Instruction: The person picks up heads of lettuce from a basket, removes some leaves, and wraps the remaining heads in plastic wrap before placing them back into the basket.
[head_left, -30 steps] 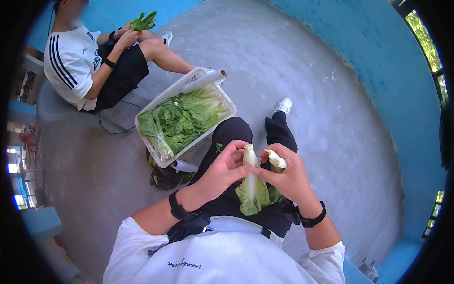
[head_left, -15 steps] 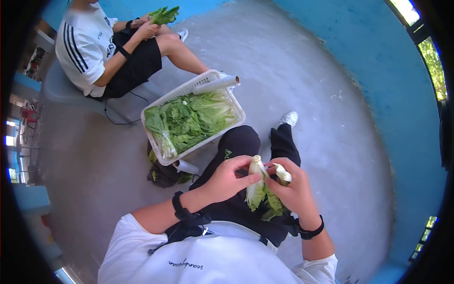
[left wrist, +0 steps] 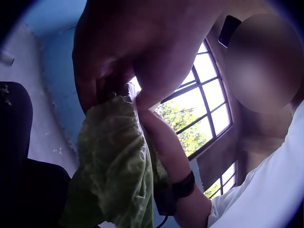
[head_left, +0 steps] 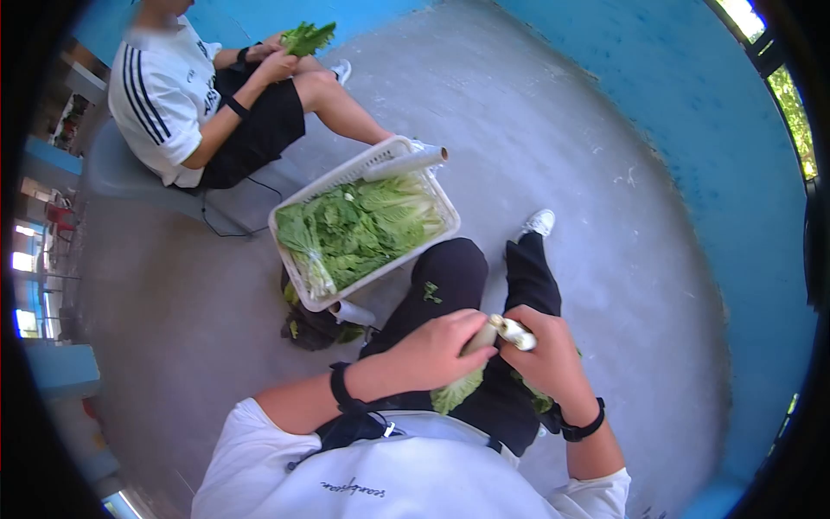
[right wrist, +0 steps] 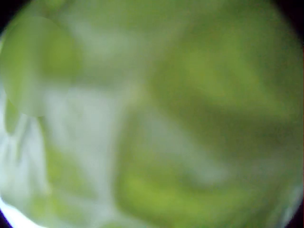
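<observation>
In the head view my left hand (head_left: 441, 353) grips a single leaf, likely Chinese cabbage, its green blade (head_left: 458, 394) hanging below the palm. From the left wrist, this leaf (left wrist: 116, 161) drops as a crinkled sheet beneath the left hand (left wrist: 137, 52). My right hand (head_left: 546, 355) holds other leaves by their white stalk ends (head_left: 517, 336); their green parts (head_left: 541, 401) show under that hand. Both sets of stalk ends are side by side above my lap. Blurred leaf surface (right wrist: 213, 85) fills the right wrist view.
A white plastic basket (head_left: 298, 292) of leafy greens (head_left: 346, 225) stands ahead-left, with a wrap roll (head_left: 406, 163) across its far corner. Another roll (head_left: 353, 313) and a dark bundle (head_left: 316, 331) lie beside it. A seated person (head_left: 173, 95) holds a green leaf (head_left: 307, 39).
My left hand has turned over the leaf, covering more of it, and its stalk end has moved right, up against the stalks in my right hand. The head view has shifted.
</observation>
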### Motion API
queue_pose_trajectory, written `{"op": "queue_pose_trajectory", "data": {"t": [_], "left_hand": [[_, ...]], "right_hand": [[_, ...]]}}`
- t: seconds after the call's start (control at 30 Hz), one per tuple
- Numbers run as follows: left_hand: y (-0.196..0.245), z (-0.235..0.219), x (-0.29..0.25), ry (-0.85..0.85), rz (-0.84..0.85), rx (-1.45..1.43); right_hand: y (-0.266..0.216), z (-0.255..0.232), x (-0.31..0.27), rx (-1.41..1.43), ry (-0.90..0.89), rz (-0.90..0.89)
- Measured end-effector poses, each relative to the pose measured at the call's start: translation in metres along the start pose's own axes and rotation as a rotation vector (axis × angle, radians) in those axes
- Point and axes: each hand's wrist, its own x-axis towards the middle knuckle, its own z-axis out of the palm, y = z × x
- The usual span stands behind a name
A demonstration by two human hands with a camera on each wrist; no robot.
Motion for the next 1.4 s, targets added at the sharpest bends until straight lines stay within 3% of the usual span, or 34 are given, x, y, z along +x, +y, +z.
{"op": "queue_pose_trajectory", "data": {"t": [0.23,0.3,0.37,0.43,0.53,0.63,0.67,0.77,0.8,0.9,1.0,1.13,1.3,1.4], "left_hand": [[0.004,0.001,-0.004,0.032,0.069,-0.004],[-0.001,-0.005,-0.003,-0.019,0.109,-0.058],[0.010,-0.012,-0.005,-0.054,0.005,-0.184],[0.009,-0.011,-0.008,-0.070,-0.073,-0.260],[-0.010,-0.001,-0.011,-0.087,-0.085,-0.461],[-0.016,0.002,-0.009,-0.078,-0.137,-0.505],[-0.021,0.009,-0.007,-0.034,-0.173,-0.649],[-0.015,0.009,0.006,0.039,-0.150,-0.484],[-0.014,0.013,0.010,0.146,-0.024,-0.337],[0.002,0.017,0.020,0.123,0.033,-0.285],[0.007,0.019,0.024,0.044,-0.043,-0.271],[0.009,0.015,0.019,0.122,-0.004,-0.190],[0.005,0.018,0.022,0.156,-0.063,-0.153],[0.000,0.022,0.023,0.131,-0.080,-0.245]], "right_hand": [[0.004,-0.004,0.001,0.403,-0.151,0.181],[0.006,-0.008,0.003,0.209,-0.101,-0.012],[0.002,-0.019,0.004,0.197,-0.180,0.066],[0.009,-0.018,0.003,0.247,-0.117,-0.014],[0.020,-0.018,0.006,0.531,-0.001,0.276],[0.027,-0.021,0.013,0.571,0.152,0.231],[0.023,-0.023,0.013,0.631,0.151,0.219],[0.014,-0.021,0.013,0.905,0.107,0.087],[0.011,-0.020,0.013,0.964,0.102,0.061],[0.004,-0.009,0.015,1.111,0.093,-0.023],[0.001,-0.002,0.017,1.132,0.110,-0.087],[0.003,0.006,0.016,1.111,0.205,-0.034],[0.019,0.015,0.012,1.224,0.098,0.036],[0.018,0.016,0.011,1.204,0.139,0.042]]}}
